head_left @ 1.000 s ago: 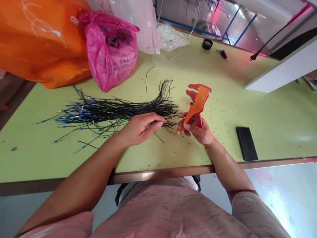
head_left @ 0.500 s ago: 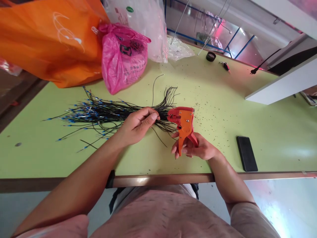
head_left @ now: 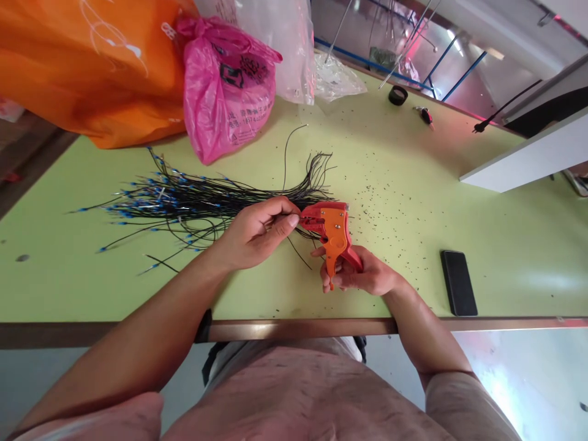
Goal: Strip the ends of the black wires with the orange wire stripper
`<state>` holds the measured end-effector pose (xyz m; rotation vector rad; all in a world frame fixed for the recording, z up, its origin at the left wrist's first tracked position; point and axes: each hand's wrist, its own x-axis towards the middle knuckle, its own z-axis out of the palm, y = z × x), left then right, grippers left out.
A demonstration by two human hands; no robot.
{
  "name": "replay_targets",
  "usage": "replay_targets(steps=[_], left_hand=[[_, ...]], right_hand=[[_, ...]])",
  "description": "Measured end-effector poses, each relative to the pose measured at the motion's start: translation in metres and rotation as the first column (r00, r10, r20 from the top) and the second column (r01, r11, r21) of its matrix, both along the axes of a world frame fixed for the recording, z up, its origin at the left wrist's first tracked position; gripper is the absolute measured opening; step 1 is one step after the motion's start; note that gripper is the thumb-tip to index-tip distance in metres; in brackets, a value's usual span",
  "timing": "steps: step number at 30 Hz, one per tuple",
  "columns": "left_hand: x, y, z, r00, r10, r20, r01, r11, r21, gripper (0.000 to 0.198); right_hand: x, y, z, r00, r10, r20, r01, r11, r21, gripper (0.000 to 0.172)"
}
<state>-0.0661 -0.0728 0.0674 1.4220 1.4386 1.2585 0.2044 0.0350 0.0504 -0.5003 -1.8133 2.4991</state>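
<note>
My right hand point(head_left: 356, 272) is wrapped round the handles of an orange and red wire stripper point(head_left: 337, 229), whose jaws point left. My left hand point(head_left: 261, 233) pinches a thin black wire between thumb and forefinger, right at the mouth of the stripper's jaws. How far the wire reaches into the jaws cannot be made out. Behind and under my left hand lies a bundle of black wires point(head_left: 206, 193) with blue pieces on their left ends. Its bare-looking right ends fan out behind the stripper. A few single wires stick out toward me.
On the green table point(head_left: 519, 245), small dark scraps are scattered right of the stripper. A black phone point(head_left: 459, 283) lies near the front edge. Orange point(head_left: 138, 92) and pink bags point(head_left: 229, 92) stand at the back left. A black tape roll point(head_left: 397, 95) and white panel point(head_left: 523, 153) are farther back.
The stripper has shifted slightly left and my left hand slightly right, so the jaws now meet my left fingertips. The view has tilted a little.
</note>
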Motion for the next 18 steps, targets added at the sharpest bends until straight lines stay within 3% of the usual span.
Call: replay_targets(steps=[7,18], left_hand=[[0.004,-0.002,-0.001,0.999,-0.004,0.046,-0.002,0.992,0.127,0.019],[0.015,-0.005,-0.005,0.988,0.007,0.152,-0.059,0.937,0.343,0.025]], right_hand=[[-0.012,-0.011,0.001,0.997,-0.069,-0.036,0.067,0.996,-0.061,0.035],[-0.012,-0.023,0.0,0.991,-0.123,-0.045,0.126,0.991,0.054,0.044]])
